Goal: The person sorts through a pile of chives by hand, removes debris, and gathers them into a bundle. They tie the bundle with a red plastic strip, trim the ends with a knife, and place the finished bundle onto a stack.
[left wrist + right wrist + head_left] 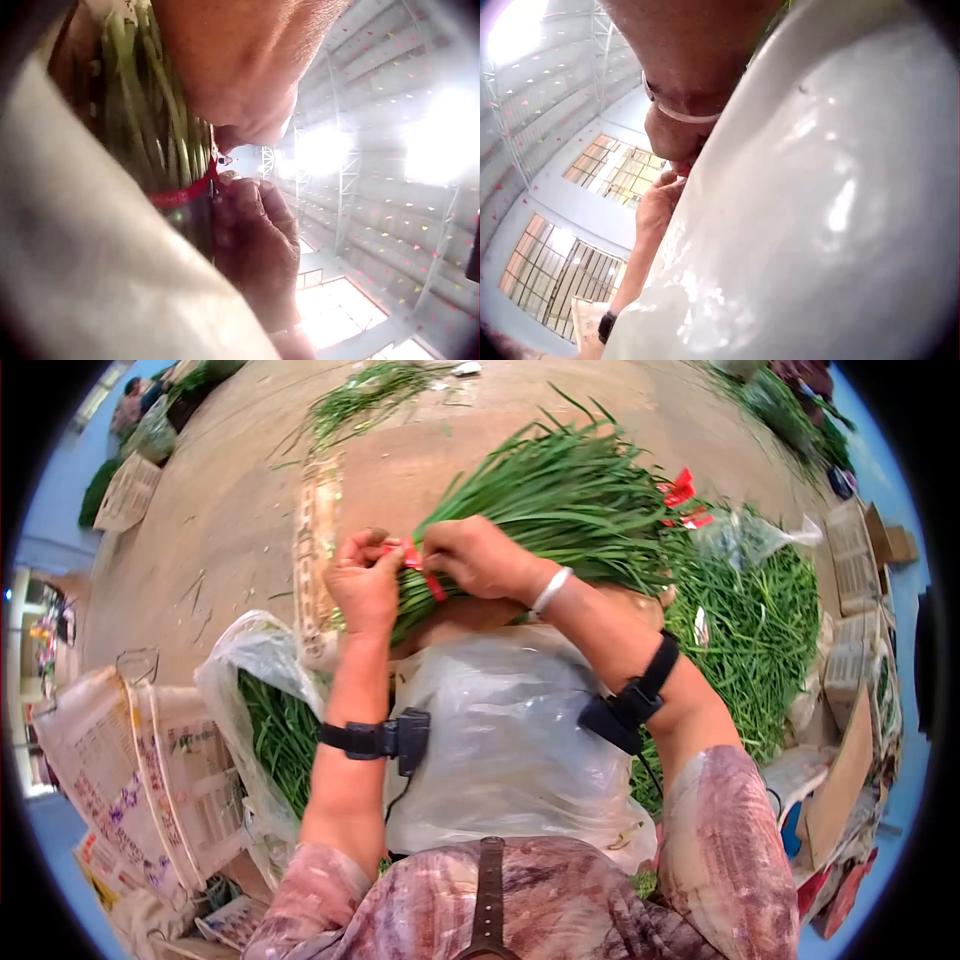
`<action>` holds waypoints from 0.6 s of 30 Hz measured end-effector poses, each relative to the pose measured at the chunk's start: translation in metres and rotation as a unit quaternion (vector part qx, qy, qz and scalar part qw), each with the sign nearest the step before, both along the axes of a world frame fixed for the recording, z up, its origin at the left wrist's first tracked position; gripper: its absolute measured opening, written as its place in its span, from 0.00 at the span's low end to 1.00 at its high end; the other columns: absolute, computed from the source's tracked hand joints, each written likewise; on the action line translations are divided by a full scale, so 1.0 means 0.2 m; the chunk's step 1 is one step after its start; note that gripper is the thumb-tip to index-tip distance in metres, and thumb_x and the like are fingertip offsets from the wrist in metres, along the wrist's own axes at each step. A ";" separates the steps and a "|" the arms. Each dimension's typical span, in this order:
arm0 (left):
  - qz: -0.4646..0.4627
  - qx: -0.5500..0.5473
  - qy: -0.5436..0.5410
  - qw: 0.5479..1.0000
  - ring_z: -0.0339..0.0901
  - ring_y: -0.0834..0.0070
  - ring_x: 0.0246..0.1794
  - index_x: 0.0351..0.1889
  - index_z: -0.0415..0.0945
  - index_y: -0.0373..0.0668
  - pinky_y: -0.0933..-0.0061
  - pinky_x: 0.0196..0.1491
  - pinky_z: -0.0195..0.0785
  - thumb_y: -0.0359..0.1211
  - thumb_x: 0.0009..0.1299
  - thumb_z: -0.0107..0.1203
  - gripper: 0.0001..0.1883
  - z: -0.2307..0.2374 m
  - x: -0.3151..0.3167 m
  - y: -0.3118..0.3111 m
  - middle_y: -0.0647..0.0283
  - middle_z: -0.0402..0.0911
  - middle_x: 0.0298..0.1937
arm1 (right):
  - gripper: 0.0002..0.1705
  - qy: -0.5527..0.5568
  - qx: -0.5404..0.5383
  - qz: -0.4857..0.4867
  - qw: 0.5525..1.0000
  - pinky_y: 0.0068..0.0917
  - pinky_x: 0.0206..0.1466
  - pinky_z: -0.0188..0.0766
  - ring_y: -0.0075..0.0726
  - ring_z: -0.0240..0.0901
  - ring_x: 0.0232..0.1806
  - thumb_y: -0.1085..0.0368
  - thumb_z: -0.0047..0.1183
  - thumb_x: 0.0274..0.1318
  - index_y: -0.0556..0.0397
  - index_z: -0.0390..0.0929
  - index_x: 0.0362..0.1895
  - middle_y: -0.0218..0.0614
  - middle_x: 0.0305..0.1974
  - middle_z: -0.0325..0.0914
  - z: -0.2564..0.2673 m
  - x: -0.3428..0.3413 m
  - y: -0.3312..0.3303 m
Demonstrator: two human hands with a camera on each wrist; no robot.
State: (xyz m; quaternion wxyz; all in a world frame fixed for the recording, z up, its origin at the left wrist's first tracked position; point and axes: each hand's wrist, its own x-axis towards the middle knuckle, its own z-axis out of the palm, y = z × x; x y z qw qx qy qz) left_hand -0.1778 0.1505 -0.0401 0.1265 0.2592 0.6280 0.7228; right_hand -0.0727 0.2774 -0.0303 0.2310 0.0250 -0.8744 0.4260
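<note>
A large bunch of long green leafy stalks, like garlic chives, lies across the person's lap. Round its stalk end runs a red tie, also seen in the left wrist view as a red band across the pale stalks. The left hand pinches the tie between thumb and fingers on the near left side of the bunch. Close beside it, the right hand curls its fingers at the tie, pinching it. In the left wrist view the right hand meets the left at the band.
A clear plastic sheet covers the lap. Loose greens are heaped at right, with red ties beside the bunch. A plastic bag of greens and a woven sack stand left. More stalks lie on the floor ahead.
</note>
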 end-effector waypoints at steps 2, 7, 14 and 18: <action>0.013 0.038 -0.010 0.999 0.76 0.79 0.29 0.35 0.72 0.35 0.79 0.39 0.71 0.16 0.53 0.57 0.12 -0.01 0.04 -0.04 0.60 0.79 0.30 | 0.02 -0.035 -0.091 -0.027 0.995 0.27 0.30 0.68 0.30 0.70 0.25 0.72 0.51 0.50 0.58 0.74 0.27 0.37 0.23 0.75 0.01 0.01 0.00; 0.008 0.073 0.019 0.997 0.76 0.76 0.34 0.33 0.71 0.35 0.78 0.43 0.70 0.15 0.53 0.57 0.12 -0.02 0.13 -0.10 0.59 0.79 0.32 | 0.05 -0.142 -0.224 -0.094 0.959 0.20 0.27 0.65 0.20 0.66 0.22 0.72 0.51 0.51 0.60 0.76 0.26 0.30 0.20 0.73 0.07 -0.02 0.00; 0.023 -0.066 0.406 0.911 0.74 0.72 0.29 0.28 0.72 0.40 0.73 0.37 0.66 0.16 0.48 0.54 0.11 0.06 0.24 -0.14 0.62 0.75 0.27 | 0.07 -0.124 0.116 -0.152 0.974 0.39 0.26 0.68 0.50 0.74 0.22 0.69 0.55 0.42 0.61 0.77 0.20 0.52 0.19 0.74 0.13 -0.15 -0.04; 0.004 -0.083 0.565 0.821 0.72 0.64 0.27 0.27 0.73 0.41 0.66 0.35 0.63 0.21 0.46 0.52 0.10 0.04 0.23 -0.10 0.62 0.73 0.25 | 0.04 -0.181 0.230 -0.038 0.955 0.42 0.29 0.69 0.58 0.73 0.27 0.70 0.53 0.35 0.58 0.78 0.20 0.53 0.22 0.74 0.24 -0.26 -0.08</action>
